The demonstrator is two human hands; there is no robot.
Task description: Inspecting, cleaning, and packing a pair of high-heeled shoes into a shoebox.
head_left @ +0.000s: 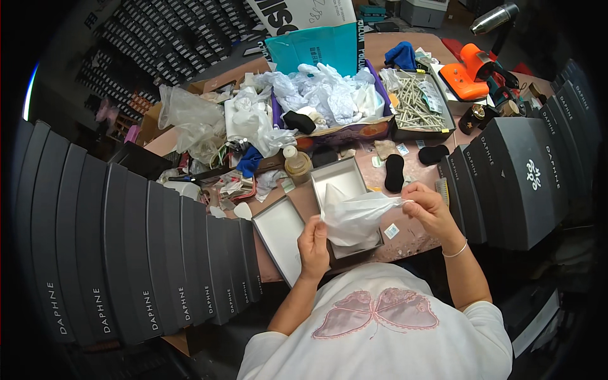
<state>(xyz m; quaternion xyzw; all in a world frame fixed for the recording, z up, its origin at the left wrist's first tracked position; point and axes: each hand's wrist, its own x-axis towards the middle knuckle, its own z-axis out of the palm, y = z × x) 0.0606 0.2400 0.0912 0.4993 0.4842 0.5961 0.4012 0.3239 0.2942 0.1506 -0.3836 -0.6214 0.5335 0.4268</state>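
Observation:
Between my hands a thin white sheet, tissue paper by its look (356, 221), is stretched over an open grey shoe box (341, 172). My left hand (313, 246) pinches its left edge, thumb uppermost. Its right end is gathered to a twist in the closed fingers of my right hand (429, 210). White paper also shows inside the box, partly covered by the sheet; whatever lies beneath is hidden. Left of the box, a grey lid with a white inside (278, 235) lies tilted on the table, close to my left wrist.
Tall stacks of dark grey shoe boxes stand at left (120, 247) and right (522, 177). Behind are a purple carton of crumpled white paper (329, 95), a tray of pale sticks (418, 104), an orange tool (467, 73), a bottle (296, 163) and black pads (394, 172).

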